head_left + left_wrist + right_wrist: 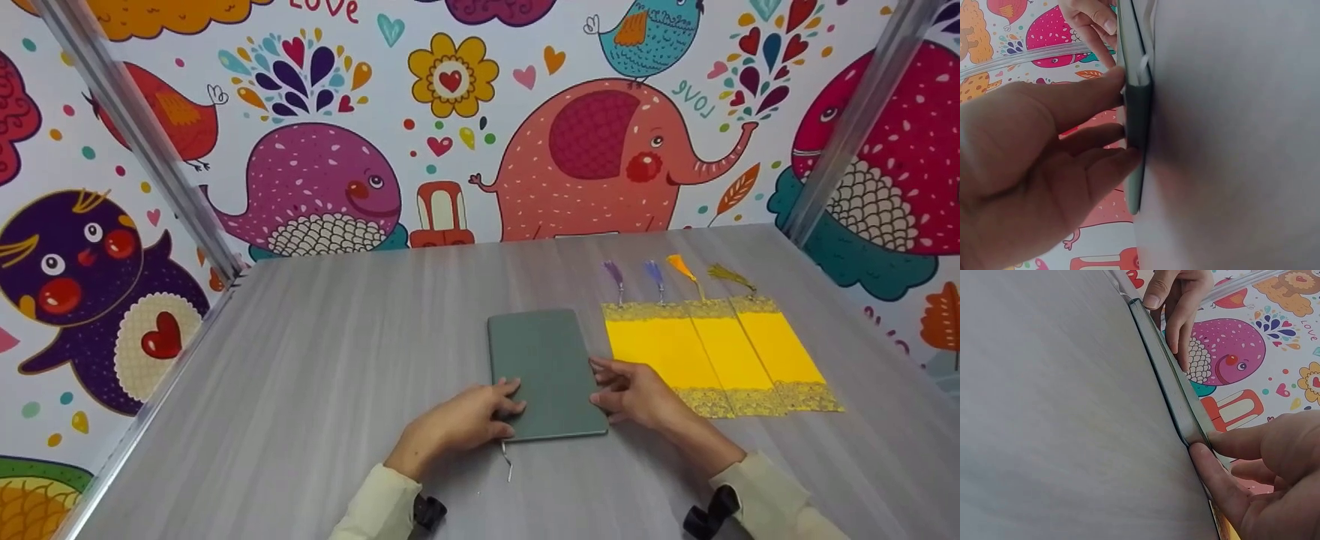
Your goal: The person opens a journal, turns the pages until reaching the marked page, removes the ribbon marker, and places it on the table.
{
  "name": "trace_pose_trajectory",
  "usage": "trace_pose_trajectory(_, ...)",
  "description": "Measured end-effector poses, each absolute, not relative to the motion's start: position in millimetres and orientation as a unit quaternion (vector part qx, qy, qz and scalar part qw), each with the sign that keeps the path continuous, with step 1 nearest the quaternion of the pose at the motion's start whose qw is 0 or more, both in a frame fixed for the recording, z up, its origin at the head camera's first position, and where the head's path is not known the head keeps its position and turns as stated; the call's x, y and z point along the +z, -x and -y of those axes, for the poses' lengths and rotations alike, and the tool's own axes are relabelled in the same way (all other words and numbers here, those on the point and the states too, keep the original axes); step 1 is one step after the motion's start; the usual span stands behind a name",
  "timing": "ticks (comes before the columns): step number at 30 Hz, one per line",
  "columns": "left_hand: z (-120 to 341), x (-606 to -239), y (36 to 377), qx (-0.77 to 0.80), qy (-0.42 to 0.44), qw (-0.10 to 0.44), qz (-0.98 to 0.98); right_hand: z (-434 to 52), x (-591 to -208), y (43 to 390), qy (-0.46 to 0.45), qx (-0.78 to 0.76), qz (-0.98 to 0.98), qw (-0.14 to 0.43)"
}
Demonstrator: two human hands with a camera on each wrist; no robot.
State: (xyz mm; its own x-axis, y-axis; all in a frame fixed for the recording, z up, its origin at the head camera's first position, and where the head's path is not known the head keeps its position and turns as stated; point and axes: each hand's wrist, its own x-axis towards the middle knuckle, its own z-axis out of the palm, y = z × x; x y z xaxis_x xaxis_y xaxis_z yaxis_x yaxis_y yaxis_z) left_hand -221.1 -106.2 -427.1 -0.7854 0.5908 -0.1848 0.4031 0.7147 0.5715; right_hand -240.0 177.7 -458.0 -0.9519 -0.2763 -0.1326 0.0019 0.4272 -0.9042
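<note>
A closed grey-green notebook point(547, 367) point(1137, 112) point(1171, 388) lies flat on the grey table point(337, 360). My left hand point(465, 420) point(1033, 163) rests at its near left corner, with fairly straight fingers laid on the cover and edge. My right hand point(637, 394) point(1264, 472) is at the right edge, which it pinches between the thumb on the table side and a finger on top. A thin ribbon marker point(508, 459) trails out of the notebook's near end.
Yellow bookmarks point(720, 352) with gold lace ends and coloured tassels point(679, 270) lie side by side just right of the notebook. Metal posts point(142, 142) point(847, 127) stand at the table's back corners before a cartoon-animal wall.
</note>
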Motion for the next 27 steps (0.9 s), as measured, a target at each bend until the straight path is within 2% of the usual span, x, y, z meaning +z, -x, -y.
trace_pose_trajectory(15,104.7,-423.9,215.1,0.221,-0.286,0.177,-0.916,-178.0,-456.5,239.2,0.074,-0.523,-0.837,0.144)
trace_pose_trajectory(23,112.9,-422.0,216.7,0.217,-0.279,0.203,-0.913,-178.7,-442.1,240.7,0.048,-0.527,-0.829,0.181)
trace_pose_trajectory(27,119.3,-425.1,219.4,0.211,-0.279,0.196,-0.916,-180.9,-433.3,241.1,0.057,-0.477,-0.857,0.187)
